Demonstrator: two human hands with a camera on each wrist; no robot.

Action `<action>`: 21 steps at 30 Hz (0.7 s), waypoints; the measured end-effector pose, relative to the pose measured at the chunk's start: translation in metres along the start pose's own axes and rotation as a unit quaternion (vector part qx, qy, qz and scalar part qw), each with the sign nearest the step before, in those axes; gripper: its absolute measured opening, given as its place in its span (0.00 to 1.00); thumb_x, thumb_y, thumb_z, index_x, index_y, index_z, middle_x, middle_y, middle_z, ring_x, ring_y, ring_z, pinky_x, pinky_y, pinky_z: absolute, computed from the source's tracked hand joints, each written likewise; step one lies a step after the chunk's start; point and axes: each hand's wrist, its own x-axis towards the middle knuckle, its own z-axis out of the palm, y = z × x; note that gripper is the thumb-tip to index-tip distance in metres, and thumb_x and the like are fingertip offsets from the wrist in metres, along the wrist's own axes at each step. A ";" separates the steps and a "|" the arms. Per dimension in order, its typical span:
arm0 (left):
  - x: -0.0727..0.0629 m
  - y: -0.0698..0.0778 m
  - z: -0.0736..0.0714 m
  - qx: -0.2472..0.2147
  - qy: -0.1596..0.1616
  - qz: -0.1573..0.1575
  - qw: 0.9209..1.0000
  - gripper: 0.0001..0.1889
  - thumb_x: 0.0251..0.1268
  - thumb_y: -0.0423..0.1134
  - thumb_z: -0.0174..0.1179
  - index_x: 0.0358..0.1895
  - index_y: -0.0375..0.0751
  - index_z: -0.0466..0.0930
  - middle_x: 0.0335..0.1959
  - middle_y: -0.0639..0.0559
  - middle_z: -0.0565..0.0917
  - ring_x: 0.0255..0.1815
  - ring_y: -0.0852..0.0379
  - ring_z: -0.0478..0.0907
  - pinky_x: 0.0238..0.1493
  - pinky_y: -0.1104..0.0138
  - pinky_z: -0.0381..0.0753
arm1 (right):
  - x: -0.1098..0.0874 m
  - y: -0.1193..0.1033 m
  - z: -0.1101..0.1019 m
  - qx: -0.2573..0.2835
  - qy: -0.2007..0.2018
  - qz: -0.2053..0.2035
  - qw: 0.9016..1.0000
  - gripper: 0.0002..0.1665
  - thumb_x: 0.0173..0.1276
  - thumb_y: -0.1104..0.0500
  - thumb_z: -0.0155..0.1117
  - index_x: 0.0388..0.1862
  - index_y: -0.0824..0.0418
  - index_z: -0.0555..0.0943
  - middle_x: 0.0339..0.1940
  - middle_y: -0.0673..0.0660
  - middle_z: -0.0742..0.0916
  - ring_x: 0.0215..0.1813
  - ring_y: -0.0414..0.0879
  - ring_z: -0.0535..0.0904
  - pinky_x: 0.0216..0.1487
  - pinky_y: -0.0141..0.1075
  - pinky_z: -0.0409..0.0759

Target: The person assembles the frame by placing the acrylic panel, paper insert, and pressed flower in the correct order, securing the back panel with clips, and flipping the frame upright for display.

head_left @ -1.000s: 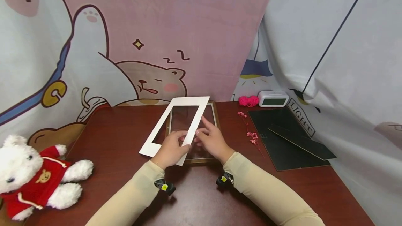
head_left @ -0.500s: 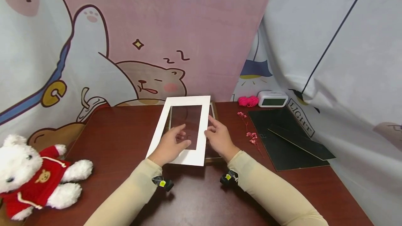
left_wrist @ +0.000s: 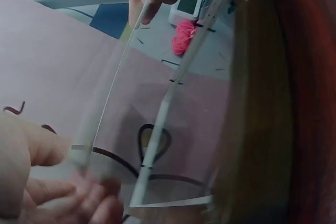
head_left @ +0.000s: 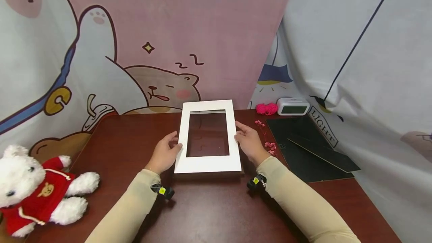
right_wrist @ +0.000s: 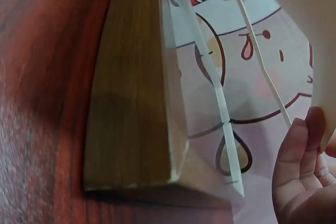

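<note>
A white picture mat with a rectangular window is held level between my two hands. My left hand pinches its left edge, thumb near the border's face. On the opposite edge my right hand grips it between thumb and fingers, with the index finger extended along the side. Below the mat lies a brown wooden picture frame, mostly hidden by it in the head view. Both wrist views show a gap between the mat, seen edge-on, and the frame, whose wooden side rests on the table.
Right of the hands are a pink dried-flower sprig and a black backing board with its raised stand flap. A white digital clock and pink yarn stand behind. A white teddy bear sits at left.
The mat has turned from slanted to nearly square over the frame and shifted right. My left hand has moved left to its left edge; my right hand has moved right with the right edge.
</note>
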 end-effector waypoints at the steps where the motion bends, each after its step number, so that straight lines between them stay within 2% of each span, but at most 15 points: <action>1: 0.000 -0.003 0.002 -0.009 -0.005 -0.001 1.000 0.32 0.78 0.35 0.58 0.80 0.31 0.63 0.61 0.34 0.81 0.56 0.43 0.81 0.57 0.54 0.81 | 0.001 0.001 -0.001 0.000 -0.001 0.005 1.000 0.35 0.77 0.68 0.58 0.81 0.62 0.69 0.38 0.58 0.85 0.28 0.43 0.69 0.29 0.32 0.70; 4: 0.003 -0.009 0.005 -0.038 -0.011 -0.001 0.999 0.30 0.77 0.33 0.59 0.78 0.32 0.66 0.48 0.38 0.86 0.43 0.50 0.80 0.47 0.61 0.80 | 0.003 0.004 -0.003 -0.003 -0.005 0.014 1.000 0.33 0.78 0.67 0.57 0.81 0.63 0.69 0.37 0.57 0.84 0.26 0.42 0.67 0.28 0.32 0.68; 7: 0.007 -0.015 0.007 -0.053 -0.021 -0.007 0.998 0.29 0.77 0.32 0.58 0.78 0.32 0.67 0.42 0.42 0.85 0.36 0.54 0.76 0.40 0.63 0.77 | 0.007 0.008 -0.005 -0.009 -0.007 0.022 1.000 0.31 0.78 0.66 0.57 0.79 0.64 0.72 0.40 0.59 0.86 0.26 0.41 0.68 0.30 0.32 0.70; 13: 0.015 -0.025 0.005 -0.042 -0.045 -0.029 0.998 0.28 0.78 0.33 0.57 0.78 0.32 0.67 0.41 0.44 0.83 0.33 0.55 0.74 0.37 0.64 0.76 | 0.017 0.015 -0.004 -0.037 -0.017 0.038 0.998 0.27 0.78 0.64 0.59 0.74 0.67 0.76 0.52 0.67 0.89 0.41 0.43 0.83 0.40 0.35 0.84; 17: 0.020 -0.028 0.004 -0.023 -0.062 -0.033 0.997 0.28 0.78 0.34 0.58 0.77 0.29 0.67 0.37 0.45 0.81 0.32 0.55 0.74 0.34 0.64 0.76 | 0.021 0.016 -0.003 -0.067 -0.029 0.055 0.996 0.26 0.79 0.63 0.59 0.73 0.66 0.77 0.51 0.67 0.89 0.38 0.46 0.84 0.37 0.39 0.86; 21: 0.025 -0.029 0.002 -0.006 -0.082 -0.032 0.996 0.29 0.78 0.35 0.59 0.76 0.28 0.67 0.35 0.47 0.80 0.30 0.56 0.75 0.33 0.64 0.76 | 0.023 0.015 -0.004 -0.088 -0.040 0.069 0.993 0.26 0.79 0.63 0.59 0.73 0.67 0.77 0.52 0.67 0.88 0.39 0.48 0.85 0.38 0.42 0.88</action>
